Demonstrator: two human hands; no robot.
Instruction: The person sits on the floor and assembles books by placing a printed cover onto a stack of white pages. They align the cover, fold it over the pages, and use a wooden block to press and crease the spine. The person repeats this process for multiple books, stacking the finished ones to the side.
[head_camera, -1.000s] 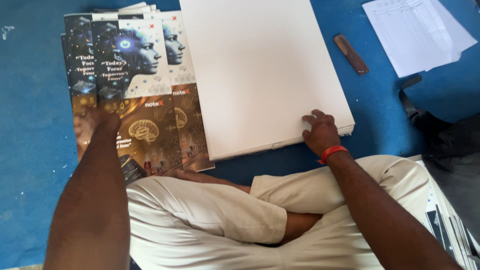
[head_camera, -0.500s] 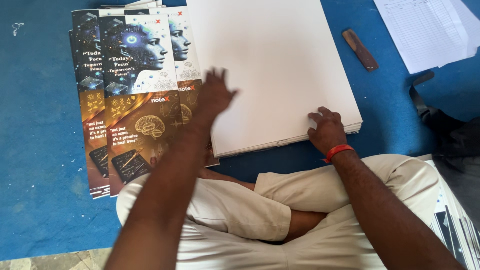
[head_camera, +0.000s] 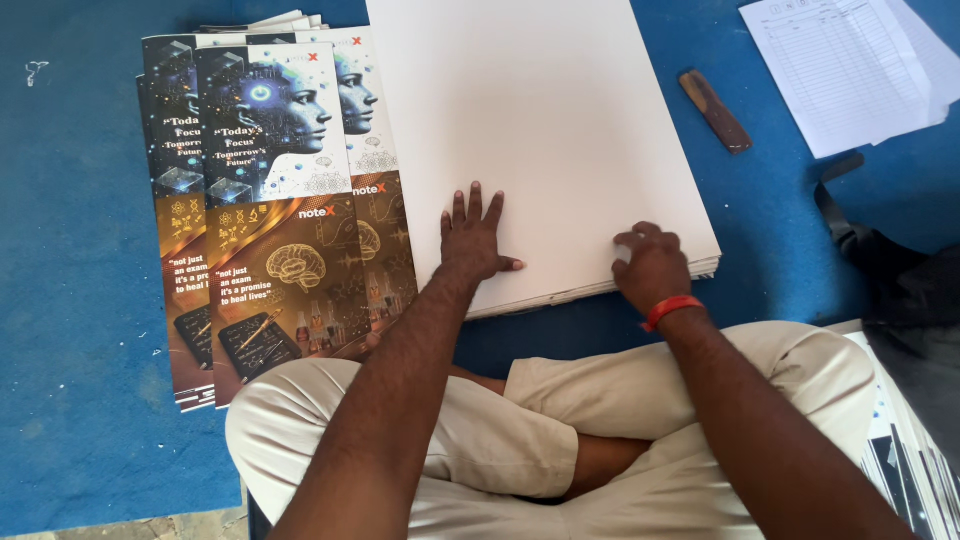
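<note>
A thick stack of large white sheets (head_camera: 540, 110) lies on the blue floor in front of my crossed legs. My left hand (head_camera: 474, 243) rests flat on the stack's near left part, fingers spread. At the stack's near right corner, my right hand (head_camera: 652, 268), with a red band at the wrist, curls its fingertips on the edge of the top sheets. To the left lies a fanned pile of printed covers (head_camera: 270, 200) showing a blue head picture above and a brown brain picture below.
A brown flat stick (head_camera: 715, 110) lies right of the white stack. Printed forms (head_camera: 855, 70) sit at the top right. A dark object (head_camera: 880, 260) lies at the right edge, with more printed sheets (head_camera: 915, 450) beside my right knee.
My left hand left the printed covers, swung right across them and came down flat on the white stack. My right hand stayed at the stack's near right corner.
</note>
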